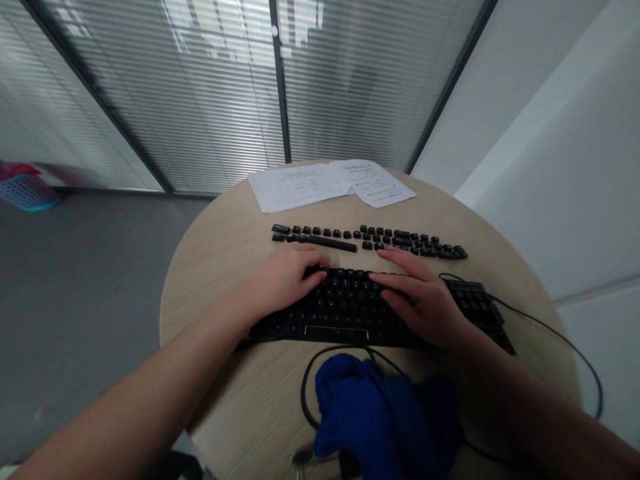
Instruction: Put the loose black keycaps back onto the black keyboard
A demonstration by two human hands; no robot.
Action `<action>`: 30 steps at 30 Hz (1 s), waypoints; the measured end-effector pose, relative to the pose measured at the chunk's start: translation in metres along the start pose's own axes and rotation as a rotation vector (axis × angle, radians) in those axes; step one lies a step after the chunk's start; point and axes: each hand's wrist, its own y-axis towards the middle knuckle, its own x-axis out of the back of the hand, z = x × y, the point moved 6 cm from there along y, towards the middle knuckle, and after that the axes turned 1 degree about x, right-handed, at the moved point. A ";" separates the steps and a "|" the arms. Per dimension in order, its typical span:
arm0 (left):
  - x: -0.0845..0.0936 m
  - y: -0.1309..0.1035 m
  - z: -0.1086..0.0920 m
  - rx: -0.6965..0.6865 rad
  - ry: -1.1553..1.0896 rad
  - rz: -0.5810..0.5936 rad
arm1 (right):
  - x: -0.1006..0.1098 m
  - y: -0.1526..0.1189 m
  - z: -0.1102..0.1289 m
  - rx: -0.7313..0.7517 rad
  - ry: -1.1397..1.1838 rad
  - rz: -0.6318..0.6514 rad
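A black keyboard [345,307] lies on the round wooden table, with many keys in place and a white-outlined strip along its near edge. My left hand [287,280] is closed at the keyboard's far left edge, its thumb over the top and its fingers bent past the rim. Over the keys to the right rests my right hand [425,293], fingers stretched and apart; one fingertip touches the far row, another reaches beyond the edge. Loose black keycaps [400,240] stand in rows behind the keyboard, with a long space bar keycap [333,243] among them.
Printed papers [305,185] lie at the table's far side. A blue cloth [370,413] and a looped black cable [303,393] are at the near edge. Another cable [555,327] runs down the right side. A blue basket [30,192] stands on the floor at left.
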 end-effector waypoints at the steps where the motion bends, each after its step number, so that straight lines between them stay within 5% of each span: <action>1: 0.000 -0.001 -0.006 -0.016 0.001 -0.007 | 0.008 0.001 -0.002 -0.025 -0.009 -0.061; 4: -0.005 -0.004 -0.025 -0.073 -0.015 -0.010 | 0.024 0.003 -0.009 -0.067 -0.053 -0.184; 8: -0.018 -0.004 -0.038 -0.124 -0.029 -0.009 | 0.027 0.008 -0.024 -0.093 -0.155 -0.190; 20: -0.036 0.003 -0.036 -0.029 -0.040 0.013 | -0.013 0.100 -0.138 -0.363 -0.261 0.195; 25: -0.035 0.003 -0.036 -0.039 -0.045 0.004 | -0.040 0.123 -0.162 -0.628 -0.273 0.430; 30: -0.038 0.003 -0.035 -0.029 0.035 0.006 | -0.048 0.128 -0.170 -0.658 -0.310 0.512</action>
